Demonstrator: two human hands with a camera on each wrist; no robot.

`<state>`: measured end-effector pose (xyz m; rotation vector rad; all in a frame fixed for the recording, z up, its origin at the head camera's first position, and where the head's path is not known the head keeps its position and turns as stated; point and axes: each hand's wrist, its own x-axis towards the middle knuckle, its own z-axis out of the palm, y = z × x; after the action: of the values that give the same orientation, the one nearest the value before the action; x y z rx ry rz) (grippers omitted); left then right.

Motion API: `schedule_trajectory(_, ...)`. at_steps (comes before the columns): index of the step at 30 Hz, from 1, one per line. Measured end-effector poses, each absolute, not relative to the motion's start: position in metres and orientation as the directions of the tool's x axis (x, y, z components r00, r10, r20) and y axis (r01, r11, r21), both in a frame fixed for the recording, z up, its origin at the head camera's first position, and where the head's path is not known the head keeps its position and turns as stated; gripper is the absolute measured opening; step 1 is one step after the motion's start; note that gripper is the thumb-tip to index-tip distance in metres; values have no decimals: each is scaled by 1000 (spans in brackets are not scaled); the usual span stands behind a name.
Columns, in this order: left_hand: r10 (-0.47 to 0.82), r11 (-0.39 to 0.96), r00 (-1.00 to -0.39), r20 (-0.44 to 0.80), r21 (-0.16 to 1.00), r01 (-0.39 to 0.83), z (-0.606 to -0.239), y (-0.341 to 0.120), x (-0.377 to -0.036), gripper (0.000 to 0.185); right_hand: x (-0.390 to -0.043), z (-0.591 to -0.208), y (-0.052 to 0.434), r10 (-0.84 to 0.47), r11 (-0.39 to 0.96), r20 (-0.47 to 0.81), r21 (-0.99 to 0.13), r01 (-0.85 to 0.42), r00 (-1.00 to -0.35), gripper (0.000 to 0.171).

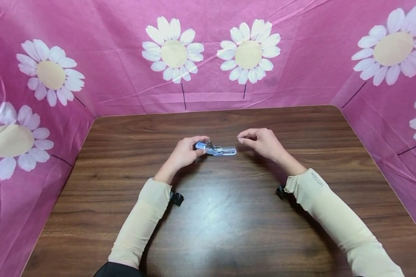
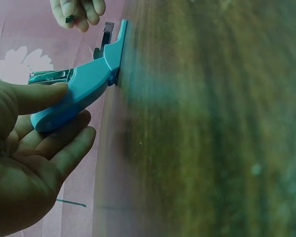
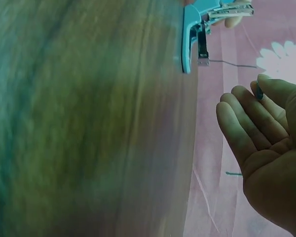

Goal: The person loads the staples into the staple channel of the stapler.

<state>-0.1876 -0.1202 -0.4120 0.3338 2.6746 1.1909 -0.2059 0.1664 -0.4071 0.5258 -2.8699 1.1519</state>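
Observation:
A light-blue stapler (image 1: 225, 151) is swung wide open over the table, its metal magazine standing apart from the base. My left hand (image 1: 185, 154) grips one end between thumb and fingers; in the left wrist view, the thumb presses the stapler's blue body (image 2: 81, 94). To the right, and apart from the stapler, my right hand (image 1: 263, 144) pinches a small dark piece between thumb and index finger. The right wrist view shows this piece, which looks like a short strip of staples (image 3: 259, 91), with the other fingers extended. Fingertips partly hide it.
The brown wooden table (image 1: 215, 227) spreads under both arms. A pink cloth with daisies (image 1: 208, 88) hangs behind the table and along both sides. Beige sleeves (image 1: 140, 223) cover the forearms, and a black wrist device (image 1: 177, 198) sticks out under the left cuff.

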Motion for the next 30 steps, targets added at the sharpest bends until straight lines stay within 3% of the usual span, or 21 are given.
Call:
schedule_trajectory(10,274,655,-957,-93,747,114,-412,-121,-187,38,-206,-413,151,-387,675,116,-640,-366,-915,17)
schedule_trajectory(30,292,650,-953,-79,747,137,-416,-120,-190,37,-207,-420,145,-429,694,49,-622,-364,-902,16)
